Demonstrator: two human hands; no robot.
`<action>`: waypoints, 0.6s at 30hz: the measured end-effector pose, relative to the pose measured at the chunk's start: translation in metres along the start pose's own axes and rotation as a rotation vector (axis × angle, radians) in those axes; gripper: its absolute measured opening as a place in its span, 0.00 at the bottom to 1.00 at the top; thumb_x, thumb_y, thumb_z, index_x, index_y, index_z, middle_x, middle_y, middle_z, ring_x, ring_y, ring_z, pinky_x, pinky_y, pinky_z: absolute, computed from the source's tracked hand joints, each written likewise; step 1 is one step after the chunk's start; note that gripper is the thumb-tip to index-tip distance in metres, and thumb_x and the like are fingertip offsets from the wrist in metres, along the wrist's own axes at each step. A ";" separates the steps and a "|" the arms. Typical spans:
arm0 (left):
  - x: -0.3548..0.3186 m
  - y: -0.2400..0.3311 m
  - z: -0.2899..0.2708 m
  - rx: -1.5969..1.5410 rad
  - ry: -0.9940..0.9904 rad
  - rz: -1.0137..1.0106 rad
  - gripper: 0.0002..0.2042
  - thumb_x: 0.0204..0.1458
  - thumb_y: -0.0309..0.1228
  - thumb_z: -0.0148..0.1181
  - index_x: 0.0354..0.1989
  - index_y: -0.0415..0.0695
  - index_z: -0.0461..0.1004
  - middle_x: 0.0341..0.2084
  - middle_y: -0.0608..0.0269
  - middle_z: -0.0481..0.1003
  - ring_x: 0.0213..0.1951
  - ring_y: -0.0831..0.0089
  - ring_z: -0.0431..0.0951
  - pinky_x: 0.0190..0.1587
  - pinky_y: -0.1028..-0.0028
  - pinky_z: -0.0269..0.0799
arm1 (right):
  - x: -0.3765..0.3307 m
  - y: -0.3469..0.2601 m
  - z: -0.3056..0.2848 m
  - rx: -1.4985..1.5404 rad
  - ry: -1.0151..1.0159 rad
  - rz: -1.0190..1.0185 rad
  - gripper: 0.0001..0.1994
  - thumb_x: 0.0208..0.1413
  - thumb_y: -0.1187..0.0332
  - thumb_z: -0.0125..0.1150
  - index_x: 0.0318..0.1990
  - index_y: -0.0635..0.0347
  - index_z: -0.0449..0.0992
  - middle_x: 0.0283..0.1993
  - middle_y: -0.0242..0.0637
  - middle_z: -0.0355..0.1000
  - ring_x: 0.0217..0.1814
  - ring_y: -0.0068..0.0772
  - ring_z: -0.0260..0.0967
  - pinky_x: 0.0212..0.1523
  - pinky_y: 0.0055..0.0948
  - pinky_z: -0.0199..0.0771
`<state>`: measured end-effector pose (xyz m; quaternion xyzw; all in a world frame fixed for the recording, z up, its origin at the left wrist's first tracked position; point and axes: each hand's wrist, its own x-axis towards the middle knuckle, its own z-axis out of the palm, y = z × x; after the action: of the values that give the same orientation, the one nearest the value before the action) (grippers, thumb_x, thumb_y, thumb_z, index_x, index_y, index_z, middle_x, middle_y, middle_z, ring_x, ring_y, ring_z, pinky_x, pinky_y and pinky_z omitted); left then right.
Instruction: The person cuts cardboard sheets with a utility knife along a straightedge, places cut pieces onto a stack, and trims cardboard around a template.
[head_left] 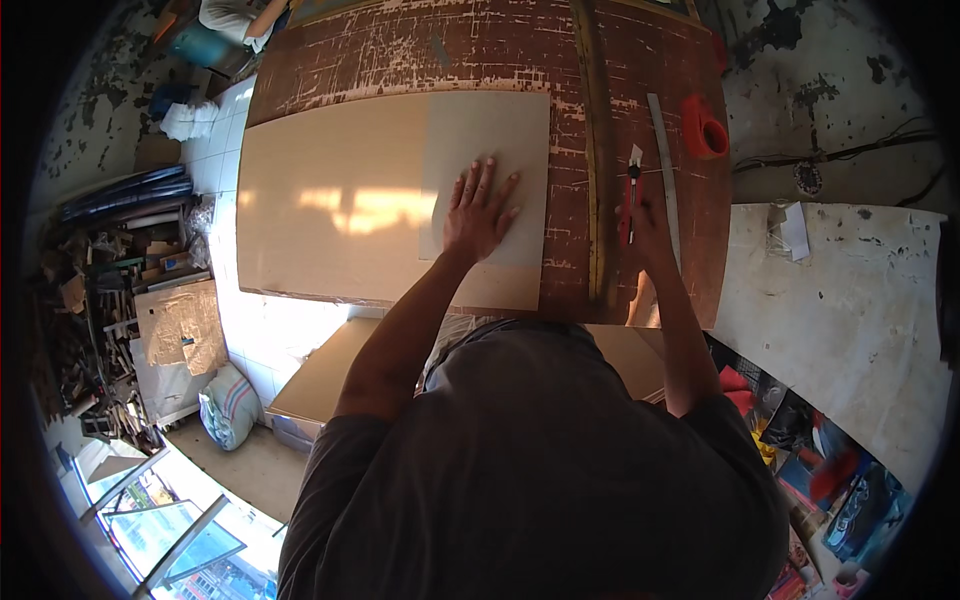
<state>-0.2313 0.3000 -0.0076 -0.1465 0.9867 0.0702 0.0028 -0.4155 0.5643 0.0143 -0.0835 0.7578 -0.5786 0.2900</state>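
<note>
A worker in a dark shirt (540, 450) stands at a scored brown worktable (340, 60), just on the near side of the grey sheet (480, 130) that anchors the scene. The sheet lies at the far right corner of a larger piece of tan cardboard (330, 160), which spreads out to its left and shows as a bare strip on its near side. The left hand (480, 222) rests flat on the sheet, fingers spread wide, gripping nothing. To the sheet's right, past a long dark bar (597, 150), the right hand (650, 232) has its fingers closed around a red cutter knife (631, 195), its pale tip pointing away from the worker; whether that hand rests on the table or floats above it cannot be told.

Good practice here would likely mean even palm pressure so the sheet cannot creep, its edges squared to the cardboard's corner, and fingertips kept well inside its border. The knife calls for a firm, low hold, clear of the flat hand.

Farther right of the sheet, a slim pale strip (660, 150) lies near a red ring (705, 130). Beyond its far left, a co-worker (232, 18) is partly visible.
</note>
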 end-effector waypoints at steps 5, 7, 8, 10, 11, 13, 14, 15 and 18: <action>-0.003 -0.004 0.005 -0.037 0.032 -0.003 0.29 0.66 0.54 0.37 0.75 0.69 0.47 0.77 0.58 0.38 0.76 0.57 0.37 0.76 0.55 0.34 | -0.065 -0.007 0.020 0.220 -0.225 -0.059 0.13 0.68 0.65 0.51 0.54 0.60 0.66 0.36 0.36 0.73 0.35 0.25 0.73 0.37 0.27 0.76; -0.003 -0.005 0.006 -0.026 0.061 0.016 0.29 0.66 0.55 0.37 0.75 0.69 0.47 0.76 0.58 0.39 0.76 0.57 0.38 0.76 0.55 0.35 | -0.075 -0.015 0.025 0.011 -0.459 0.134 0.14 0.68 0.65 0.50 0.57 0.58 0.65 0.35 0.34 0.73 0.34 0.23 0.73 0.32 0.27 0.72; -0.003 -0.004 0.005 -0.035 0.064 -0.001 0.29 0.66 0.55 0.37 0.75 0.69 0.47 0.76 0.58 0.39 0.76 0.57 0.38 0.76 0.55 0.35 | -0.078 -0.018 0.027 -0.005 -0.472 0.136 0.14 0.68 0.65 0.50 0.57 0.58 0.65 0.35 0.34 0.73 0.34 0.23 0.73 0.32 0.27 0.72; -0.005 -0.003 0.005 -0.045 0.058 0.014 0.29 0.66 0.55 0.36 0.75 0.69 0.47 0.76 0.59 0.39 0.76 0.58 0.37 0.76 0.55 0.35 | -0.083 -0.024 0.032 -0.512 -0.644 -0.002 0.14 0.66 0.64 0.53 0.55 0.56 0.66 0.40 0.36 0.74 0.39 0.29 0.76 0.33 0.32 0.75; -0.005 -0.003 0.004 -0.052 0.061 -0.002 0.29 0.66 0.55 0.36 0.75 0.69 0.47 0.76 0.59 0.39 0.76 0.58 0.37 0.76 0.55 0.35 | -0.084 -0.024 0.037 -0.525 -0.656 -0.004 0.14 0.66 0.64 0.53 0.55 0.56 0.66 0.40 0.36 0.74 0.39 0.29 0.76 0.33 0.32 0.75; -0.005 -0.004 0.004 -0.039 0.068 0.014 0.29 0.66 0.56 0.35 0.75 0.69 0.45 0.76 0.59 0.40 0.76 0.58 0.38 0.75 0.54 0.37 | -0.086 -0.020 0.046 -0.983 -0.589 -0.545 0.12 0.65 0.64 0.53 0.52 0.57 0.67 0.41 0.39 0.74 0.37 0.38 0.77 0.33 0.39 0.77; -0.005 -0.005 0.005 -0.045 0.071 0.002 0.29 0.66 0.56 0.35 0.75 0.69 0.45 0.76 0.59 0.40 0.76 0.58 0.38 0.75 0.54 0.37 | -0.085 -0.018 0.047 -0.990 -0.601 -0.548 0.12 0.65 0.64 0.53 0.52 0.57 0.67 0.41 0.39 0.74 0.37 0.38 0.77 0.33 0.39 0.77; -0.005 -0.006 0.005 -0.043 0.075 0.005 0.29 0.66 0.56 0.35 0.75 0.69 0.45 0.76 0.59 0.40 0.76 0.58 0.38 0.75 0.54 0.37 | -0.083 -0.015 0.048 -1.135 -0.645 -0.553 0.12 0.64 0.65 0.53 0.51 0.58 0.67 0.42 0.43 0.73 0.38 0.41 0.78 0.34 0.41 0.78; -0.005 -0.007 0.008 -0.044 0.088 0.005 0.29 0.66 0.56 0.35 0.75 0.69 0.46 0.76 0.59 0.40 0.76 0.59 0.38 0.75 0.54 0.38 | -0.079 -0.011 0.054 -1.356 -0.694 -0.536 0.11 0.63 0.67 0.52 0.49 0.60 0.66 0.43 0.46 0.72 0.39 0.44 0.78 0.36 0.45 0.78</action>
<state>-0.2245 0.2963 -0.0165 -0.1472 0.9844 0.0856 -0.0441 -0.3246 0.5524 0.0428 -0.5950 0.7649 0.0162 0.2462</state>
